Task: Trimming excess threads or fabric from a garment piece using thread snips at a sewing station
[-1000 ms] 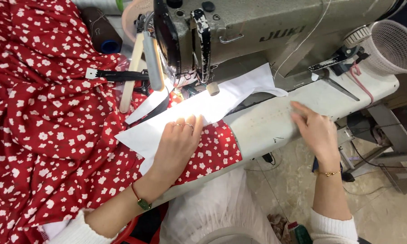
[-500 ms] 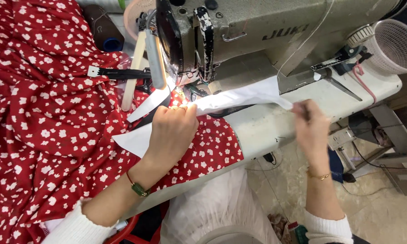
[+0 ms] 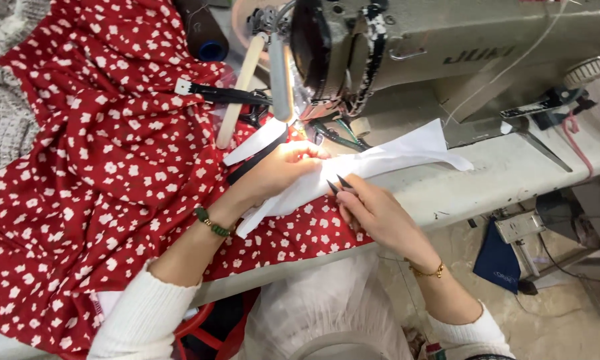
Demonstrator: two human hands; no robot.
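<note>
Your left hand (image 3: 283,168) lies flat, fingers closed together, pinning the white strip (image 3: 380,160) on the tabletop (image 3: 500,167) just before the needle; your right hand (image 3: 373,210) is closed around open snips (image 3: 336,185) touching the strip's near edge. Keep the strip taut. Cut close to the seam, clear of the red fabric (image 3: 100,167).

a sewing workshop: industrial sewing machine (image 3: 446,60), red floral fabric (image 3: 100,167) heaped.
</note>
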